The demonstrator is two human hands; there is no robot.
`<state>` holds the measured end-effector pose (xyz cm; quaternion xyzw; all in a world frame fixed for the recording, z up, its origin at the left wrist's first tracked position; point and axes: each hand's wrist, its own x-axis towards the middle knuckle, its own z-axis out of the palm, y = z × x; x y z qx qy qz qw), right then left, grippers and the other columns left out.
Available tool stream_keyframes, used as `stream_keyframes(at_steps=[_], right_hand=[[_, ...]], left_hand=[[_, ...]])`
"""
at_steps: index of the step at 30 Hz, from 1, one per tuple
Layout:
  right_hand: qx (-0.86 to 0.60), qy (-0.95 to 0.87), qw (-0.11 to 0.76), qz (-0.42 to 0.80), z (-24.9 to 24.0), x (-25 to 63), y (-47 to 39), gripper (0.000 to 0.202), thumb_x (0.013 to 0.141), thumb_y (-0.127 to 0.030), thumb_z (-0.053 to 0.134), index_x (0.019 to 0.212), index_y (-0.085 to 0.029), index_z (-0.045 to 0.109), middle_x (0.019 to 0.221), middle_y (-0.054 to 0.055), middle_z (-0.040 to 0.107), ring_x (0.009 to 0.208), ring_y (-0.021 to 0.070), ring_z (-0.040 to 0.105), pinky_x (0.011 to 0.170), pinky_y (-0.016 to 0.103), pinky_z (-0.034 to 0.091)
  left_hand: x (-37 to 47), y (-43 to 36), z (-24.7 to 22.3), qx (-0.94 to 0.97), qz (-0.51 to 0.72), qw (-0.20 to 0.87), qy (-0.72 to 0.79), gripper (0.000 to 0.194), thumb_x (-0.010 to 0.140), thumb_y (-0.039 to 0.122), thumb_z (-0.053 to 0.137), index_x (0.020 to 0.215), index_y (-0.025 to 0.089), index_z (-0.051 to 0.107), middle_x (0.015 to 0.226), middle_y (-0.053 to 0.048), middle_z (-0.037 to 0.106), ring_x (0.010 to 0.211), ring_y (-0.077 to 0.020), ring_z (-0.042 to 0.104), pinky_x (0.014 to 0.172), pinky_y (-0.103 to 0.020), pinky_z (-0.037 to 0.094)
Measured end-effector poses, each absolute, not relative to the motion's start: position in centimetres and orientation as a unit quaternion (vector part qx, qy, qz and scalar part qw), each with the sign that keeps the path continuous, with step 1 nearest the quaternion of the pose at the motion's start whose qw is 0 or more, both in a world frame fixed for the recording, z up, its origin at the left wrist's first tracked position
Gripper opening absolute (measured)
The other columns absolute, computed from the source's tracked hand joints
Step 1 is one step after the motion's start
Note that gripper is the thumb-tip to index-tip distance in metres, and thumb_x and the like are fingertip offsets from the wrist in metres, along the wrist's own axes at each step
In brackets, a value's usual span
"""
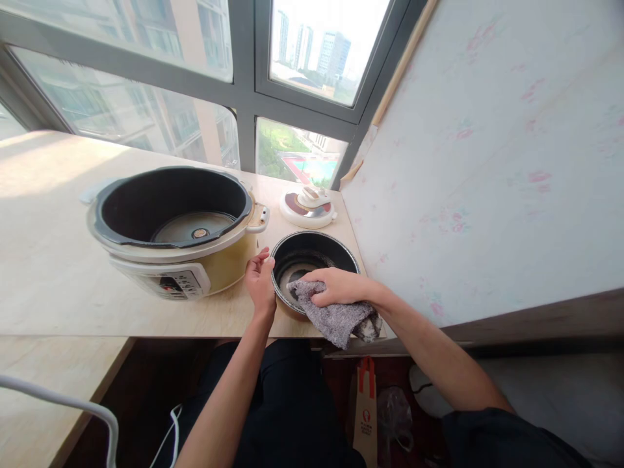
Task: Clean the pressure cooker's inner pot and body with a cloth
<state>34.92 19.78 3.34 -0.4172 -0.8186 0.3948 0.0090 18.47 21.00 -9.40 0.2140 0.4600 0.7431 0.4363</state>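
A round black inner pot [316, 242] stands near the front edge of the light wooden counter. At its left rim is my left hand [262, 279], fingers curled with the thumb against the rim. My right hand [336, 286] grips a grey-purple cloth [331, 320] over the pot's right front side, and the cloth's upper end reaches inside. Part of the cloth hangs over the front rim. Left of the pot sits a large white and gold cooker body [229, 263], open on top, with a control panel on its front.
Behind the pot lies a white and brown lid [307, 209]. The counter [43, 260] meets windows at the back and a flowered wall [463, 195] on the right. A paper bag [365, 416] and a clear plastic bag [394, 419] are below; a white cable [73, 403] crosses lower left.
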Motion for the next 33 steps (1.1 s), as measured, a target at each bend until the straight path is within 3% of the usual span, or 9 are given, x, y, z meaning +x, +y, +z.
stream_keyframes(at_steps=[6,9,12,15,20,25,28,31,33], right_hand=[[-0.564,-0.767,-0.097,0.29,1.6,36.7,23.9,0.039,0.064,-0.015,0.075,0.102,-0.022,0.075,0.104,0.005,0.075,0.096,0.0285,0.069,0.08,0.031,0.05],[-0.628,-0.745,-0.082,0.209,0.3,37.3,25.7,0.032,0.073,-0.015,0.07,0.105,-0.018,0.07,0.11,0.011,0.073,0.103,0.0303,0.068,0.083,0.033,0.049],[-0.651,-0.734,0.006,0.195,-1.2,37.5,26.3,0.031,0.086,-0.02,0.061,0.117,-0.016,0.061,0.121,0.014,0.069,0.113,0.0283,0.064,0.093,0.035,0.047],[-0.658,-0.71,0.14,0.208,-2.9,36.6,25.9,0.033,0.09,-0.027,0.06,0.121,-0.016,0.052,0.125,0.014,0.064,0.117,0.026,0.061,0.101,0.037,0.045],[-0.676,-0.639,0.258,0.261,-5.0,32.7,26.3,0.038,0.087,-0.029,0.064,0.117,-0.016,0.044,0.129,0.018,0.055,0.124,0.0258,0.053,0.107,0.038,0.041],[-0.665,-0.601,0.293,0.331,-5.4,28.8,26.2,0.042,0.078,-0.031,0.068,0.108,-0.019,0.041,0.122,0.013,0.051,0.12,0.0246,0.051,0.105,0.036,0.041],[-0.582,-0.656,0.256,0.407,-4.8,28.4,24.7,0.039,0.069,-0.026,0.068,0.099,-0.021,0.044,0.104,0.003,0.053,0.1,0.0209,0.055,0.089,0.031,0.046],[-0.477,-0.723,0.148,0.478,-3.7,29.5,23.3,0.036,0.06,-0.019,0.067,0.09,-0.021,0.046,0.086,-0.004,0.051,0.08,0.0157,0.05,0.071,0.026,0.042],[-0.419,-0.752,0.084,0.503,-2.9,30.7,22.9,0.034,0.057,-0.016,0.068,0.085,-0.021,0.049,0.081,-0.005,0.05,0.076,0.0143,0.048,0.067,0.024,0.038]], left_hand=[[17.7,20.8,-9.5,0.247,0.717,0.436,0.485,0.035,0.075,0.03,0.076,0.108,0.017,0.077,0.122,-0.012,0.073,0.123,-0.027,0.065,0.114,-0.042,0.045],[17.2,20.8,-9.8,0.262,0.704,0.473,0.46,0.041,0.071,0.034,0.08,0.109,0.016,0.079,0.12,-0.012,0.074,0.119,-0.029,0.067,0.113,-0.045,0.046],[16.9,21.0,-10.1,0.259,0.696,0.503,0.442,0.047,0.067,0.036,0.082,0.11,0.016,0.079,0.12,-0.013,0.074,0.119,-0.0306,0.067,0.113,-0.046,0.046],[16.8,21.2,-10.5,0.256,0.689,0.521,0.435,0.049,0.066,0.035,0.082,0.111,0.016,0.079,0.121,-0.013,0.074,0.123,-0.0314,0.065,0.115,-0.046,0.044],[16.9,21.4,-11.0,0.247,0.688,0.533,0.426,0.049,0.066,0.035,0.082,0.112,0.017,0.079,0.123,-0.012,0.074,0.127,-0.0311,0.062,0.117,-0.046,0.041],[17.2,21.3,-10.9,0.219,0.688,0.553,0.415,0.05,0.064,0.036,0.082,0.11,0.016,0.079,0.12,-0.012,0.074,0.122,-0.031,0.065,0.114,-0.045,0.043],[17.5,21.2,-10.8,0.206,0.7,0.538,0.421,0.049,0.064,0.036,0.081,0.109,0.016,0.08,0.116,-0.011,0.076,0.115,-0.0284,0.068,0.11,-0.041,0.047],[17.9,21.2,-10.8,0.193,0.712,0.518,0.433,0.047,0.064,0.034,0.08,0.107,0.017,0.08,0.112,-0.011,0.077,0.108,-0.0267,0.071,0.104,-0.039,0.052],[18.1,21.2,-10.6,0.181,0.72,0.51,0.435,0.045,0.064,0.034,0.08,0.105,0.017,0.081,0.11,-0.01,0.077,0.105,-0.0264,0.071,0.101,-0.039,0.053]])
